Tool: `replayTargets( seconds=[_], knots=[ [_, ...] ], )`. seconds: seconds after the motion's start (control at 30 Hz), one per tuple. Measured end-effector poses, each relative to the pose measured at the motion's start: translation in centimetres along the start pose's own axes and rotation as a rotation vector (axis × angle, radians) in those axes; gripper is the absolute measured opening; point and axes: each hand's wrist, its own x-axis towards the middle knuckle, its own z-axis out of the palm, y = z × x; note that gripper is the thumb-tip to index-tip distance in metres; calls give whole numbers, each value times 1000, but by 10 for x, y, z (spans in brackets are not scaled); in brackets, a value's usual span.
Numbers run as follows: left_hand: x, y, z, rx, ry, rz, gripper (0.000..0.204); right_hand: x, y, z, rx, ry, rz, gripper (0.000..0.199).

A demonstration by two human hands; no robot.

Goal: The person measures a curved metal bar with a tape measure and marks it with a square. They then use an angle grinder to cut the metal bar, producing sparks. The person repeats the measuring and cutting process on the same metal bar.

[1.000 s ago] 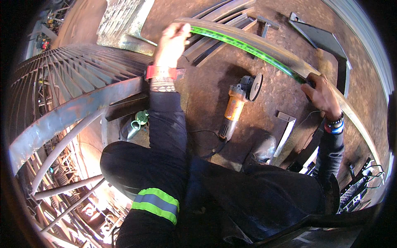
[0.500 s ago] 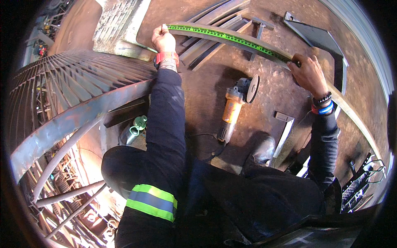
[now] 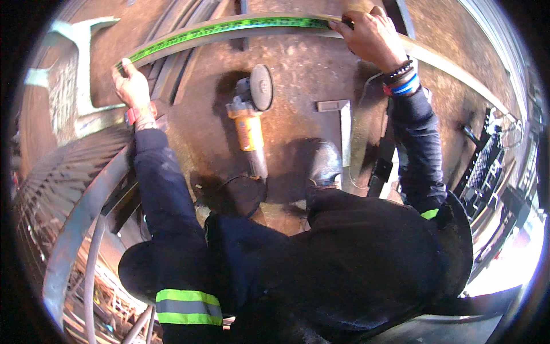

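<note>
Both hands — left, right — pin green tape measure along metal strip.

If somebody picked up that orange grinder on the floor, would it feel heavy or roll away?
The orange grinder probably feels heavy for its size, since its body looks thick and solid. It likely would not roll far: its flat round disc sticks out sideways and would stop it. Its cord looks floppy and would trail behind.

green tape measure stretched taut along a curved metal bar
</note>
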Motion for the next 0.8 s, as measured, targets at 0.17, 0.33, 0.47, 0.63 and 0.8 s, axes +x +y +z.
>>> replayTargets(
  seconds=[0.17, 0.33, 0.47, 0.63, 0.8],
  knots=[
    [-49, 36, 22, 689, 113, 578, 59, -35, 58, 31, 29, 163, 170, 34],
    [-187, 209, 19, -173, -342, 899, 63, -52, 76, 39, -80, 410, 160, 34],
    [-262, 251, 66, -314, -560, 941, 69, -48, 74, 41, -36, 393, 210, 40],
    [-289, 272, 110, -99, -554, 919, 72, -52, 88, 44, -29, 366, 281, 51],
    [-286, 263, 116, -42, -590, 944, 73, -66, 71, 19, 63, 414, 412, 46]
  ],
)
